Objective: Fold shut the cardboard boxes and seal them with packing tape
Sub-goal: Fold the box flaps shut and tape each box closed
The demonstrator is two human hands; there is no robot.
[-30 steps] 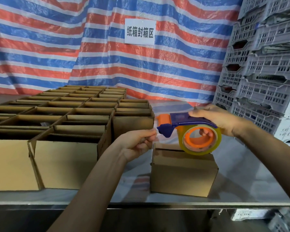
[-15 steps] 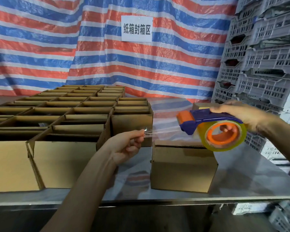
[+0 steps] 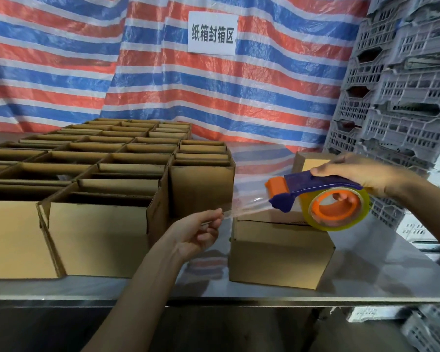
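Tarp (image 3: 87, 72), red/blue/white stripes, fills the whole back wall. Grey crates (image 3: 412, 102) are stacked high at right, w/ more low at bottom right. Steel table (image 3: 381, 273) runs across the frame, its front edge near the bottom.

Open boxes (image 3: 107, 174) in tight rows cover the table's left half, tops open, sides touching. The nearest ones show plain sides to the camera.

Closed box (image 3: 280, 255) stands alone on the table just right of the open block, top flaps folded down, seam visible across the top. A 2nd box (image 3: 313, 161) sits further back, partly hidden behind the R hand. White sign (image 3: 212, 33) w/ black characters hangs on the tarp, top centre.

Dispenser (image 3: 315, 182), blue body w/ orange front and hub, is held over the closed box's top. Its yellowish roll (image 3: 335, 226) has its low edge at the box's right top edge; touching or not, can't tell.

R hand (image 3: 363, 174) wraps the dispenser handle from above, fingers curled round it, and fingertips (image 3: 341, 198) show through the hub.

L hand (image 3: 196, 232), just left of the closed box, pinches the free end of the strip btwn thumb and fingertips.

Strip (image 3: 249, 207), clear tape, runs taut from the dispenser mouth down-left to the L hand, passing over the box's top left corner.
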